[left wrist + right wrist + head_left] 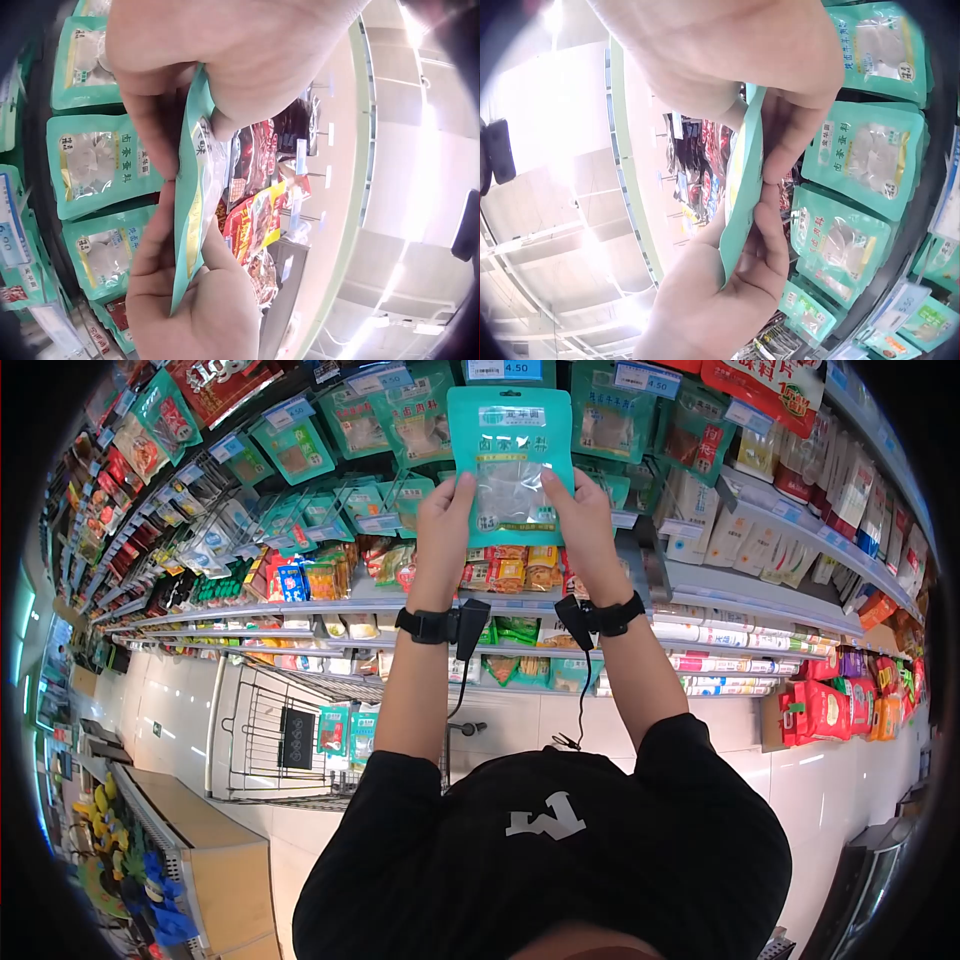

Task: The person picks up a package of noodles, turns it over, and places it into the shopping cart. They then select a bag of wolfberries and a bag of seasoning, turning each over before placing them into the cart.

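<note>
Both hands hold one teal seasoning packet (512, 450) upright in front of the shelves, its printed side with a clear window facing the head camera. My left hand (445, 525) grips its left edge, thumb on the front and fingers behind. On the opposite edge my right hand (585, 525) grips it in the same way. Both wrist views show the packet edge-on, a thin teal pouch (193, 187) between thumbs and curled fingers. Behind it hang similar teal packets (862, 150) on the rack.
A wire shopping cart (255, 735) stands at lower left with teal packets (350, 732) in it. Shelves with price tags (648, 380) curve around the front. Red bags (825, 710) are stacked at the right, and a wooden display stand (215, 850) is at lower left.
</note>
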`<state>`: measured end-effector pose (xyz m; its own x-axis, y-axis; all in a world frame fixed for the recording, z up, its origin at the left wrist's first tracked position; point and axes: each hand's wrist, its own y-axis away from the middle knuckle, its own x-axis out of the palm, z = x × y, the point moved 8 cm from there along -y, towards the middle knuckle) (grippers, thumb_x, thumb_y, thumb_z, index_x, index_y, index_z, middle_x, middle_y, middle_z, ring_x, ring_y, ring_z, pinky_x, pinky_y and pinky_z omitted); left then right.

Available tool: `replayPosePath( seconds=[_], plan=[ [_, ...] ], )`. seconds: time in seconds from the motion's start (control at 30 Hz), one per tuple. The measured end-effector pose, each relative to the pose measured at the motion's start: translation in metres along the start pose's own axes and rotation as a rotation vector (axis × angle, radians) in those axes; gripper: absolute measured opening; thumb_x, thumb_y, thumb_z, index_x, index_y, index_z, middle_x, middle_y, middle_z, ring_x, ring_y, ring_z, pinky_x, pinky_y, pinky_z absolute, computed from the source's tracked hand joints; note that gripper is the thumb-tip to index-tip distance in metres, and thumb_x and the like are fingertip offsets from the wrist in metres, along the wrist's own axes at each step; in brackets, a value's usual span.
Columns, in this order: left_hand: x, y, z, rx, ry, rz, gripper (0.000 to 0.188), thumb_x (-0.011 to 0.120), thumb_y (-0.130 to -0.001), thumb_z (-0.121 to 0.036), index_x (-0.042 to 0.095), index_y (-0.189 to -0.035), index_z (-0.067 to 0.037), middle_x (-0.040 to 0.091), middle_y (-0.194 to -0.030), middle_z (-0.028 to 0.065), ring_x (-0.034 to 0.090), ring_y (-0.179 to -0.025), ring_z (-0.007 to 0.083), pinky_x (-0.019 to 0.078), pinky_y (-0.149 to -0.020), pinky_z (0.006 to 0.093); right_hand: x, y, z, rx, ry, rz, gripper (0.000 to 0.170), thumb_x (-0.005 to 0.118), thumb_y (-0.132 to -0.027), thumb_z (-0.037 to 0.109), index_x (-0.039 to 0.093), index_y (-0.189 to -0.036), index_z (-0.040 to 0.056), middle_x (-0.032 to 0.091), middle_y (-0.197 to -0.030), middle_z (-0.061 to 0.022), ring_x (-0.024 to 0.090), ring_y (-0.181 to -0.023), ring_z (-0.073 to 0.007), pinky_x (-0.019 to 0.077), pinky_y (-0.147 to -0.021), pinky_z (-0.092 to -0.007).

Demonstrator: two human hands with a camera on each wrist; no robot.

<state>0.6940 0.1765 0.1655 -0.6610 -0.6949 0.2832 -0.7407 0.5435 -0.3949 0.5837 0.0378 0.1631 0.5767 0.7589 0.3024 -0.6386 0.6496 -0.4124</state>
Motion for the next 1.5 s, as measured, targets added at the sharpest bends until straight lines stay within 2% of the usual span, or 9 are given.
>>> replayPosePath(
  seconds=[0.07,0.13,0.23,0.47,0.7,1.03,1.1,1.2,1.5],
  plan=[
    [-0.009,0.019,0.009,-0.057,0.014,-0.046,0.030,0.053,-0.098,-0.025,0.064,-0.103,0.002,0.062,-0.087,-0.0029,0.050,-0.076,0.0031,0.0407,-0.067,0.0204,0.000,0.015,-0.006,0.037,-0.015,-0.001,0.029,0.060,-0.094,0.023,0.061,-0.108,-0.0026,0.065,-0.095,-0.0015,0.056,-0.083,-0.0056,0.0437,-0.073,-0.0215],
    [-0.022,0.035,0.027,-0.109,0.062,-0.073,0.030,0.053,-0.098,-0.025,0.065,-0.102,0.002,0.061,-0.086,-0.0030,0.049,-0.075,0.0030,0.0401,-0.067,0.0202,-0.001,0.034,-0.016,0.190,-0.120,-0.024,0.030,0.060,-0.093,0.024,0.063,-0.107,-0.0021,0.066,-0.093,-0.0008,0.055,-0.079,-0.0049,0.0435,-0.071,-0.0213],
    [-0.032,0.052,0.044,-0.172,0.131,-0.073,0.029,0.053,-0.098,-0.024,0.065,-0.100,0.003,0.061,-0.085,-0.0038,0.048,-0.075,0.0028,0.0390,-0.069,0.0198,-0.008,0.049,-0.039,0.202,-0.169,-0.029,0.030,0.060,-0.094,0.025,0.065,-0.106,-0.0020,0.066,-0.092,-0.0010,0.055,-0.077,-0.0043,0.0436,-0.069,-0.0210],
    [-0.046,0.080,0.051,-0.250,0.326,-0.118,0.027,0.054,-0.097,-0.024,0.065,-0.102,0.000,0.067,-0.093,0.0022,0.060,-0.082,0.0070,0.0468,-0.073,0.0224,0.004,0.083,-0.041,0.230,-0.125,-0.069,0.029,0.061,-0.093,0.025,0.065,-0.103,-0.0019,0.065,-0.087,0.0010,0.055,-0.073,-0.0031,0.0429,-0.064,-0.0194],
    [-0.065,0.101,0.071,-0.310,0.382,-0.149,0.025,0.053,-0.096,-0.021,0.065,-0.101,0.000,0.067,-0.094,0.0037,0.062,-0.082,0.0096,0.0495,-0.072,0.0243,0.000,0.107,-0.069,0.262,-0.125,-0.168,0.027,0.062,-0.093,0.023,0.066,-0.105,-0.0015,0.065,-0.089,0.0013,0.055,-0.077,-0.0030,0.0427,-0.069,-0.0195],
    [-0.064,0.098,0.082,-0.344,0.389,-0.237,0.024,0.052,-0.096,-0.021,0.063,-0.101,0.000,0.066,-0.096,0.0052,0.063,-0.082,0.0117,0.0508,-0.072,0.0269,-0.003,0.096,-0.085,0.266,-0.197,-0.112,0.025,0.062,-0.092,0.020,0.066,-0.104,-0.0017,0.065,-0.089,0.0010,0.053,-0.079,-0.0036,0.0418,-0.073,-0.0204],
    [-0.060,0.093,0.085,-0.342,0.376,-0.207,0.029,0.048,-0.098,-0.022,0.059,-0.110,0.002,0.064,-0.106,0.0105,0.064,-0.094,0.0194,0.0527,-0.082,0.0337,-0.005,0.092,-0.084,0.263,-0.217,-0.119,0.025,0.062,-0.092,0.020,0.066,-0.104,-0.0019,0.065,-0.090,0.0007,0.053,-0.080,-0.0041,0.0420,-0.074,-0.0206],
    [-0.048,0.090,0.083,-0.331,0.397,-0.252,0.024,0.051,-0.096,-0.020,0.063,-0.102,0.000,0.066,-0.097,0.0065,0.064,-0.084,0.0137,0.0520,-0.074,0.0277,-0.014,0.086,-0.083,0.264,-0.240,-0.126,0.026,0.062,-0.092,0.021,0.066,-0.105,-0.0023,0.065,-0.090,0.0001,0.053,-0.081,-0.0047,0.0421,-0.075,-0.0208],
    [-0.030,0.083,0.101,-0.319,0.349,-0.264,0.025,0.052,-0.096,-0.021,0.063,-0.103,0.000,0.066,-0.098,0.0070,0.064,-0.086,0.0142,0.0522,-0.075,0.0280,-0.039,0.071,-0.096,0.320,-0.286,-0.079,0.025,0.060,-0.094,0.021,0.065,-0.103,-0.0020,0.064,-0.090,0.0006,0.054,-0.079,-0.0040,0.0424,-0.072,-0.0191]
  ],
)
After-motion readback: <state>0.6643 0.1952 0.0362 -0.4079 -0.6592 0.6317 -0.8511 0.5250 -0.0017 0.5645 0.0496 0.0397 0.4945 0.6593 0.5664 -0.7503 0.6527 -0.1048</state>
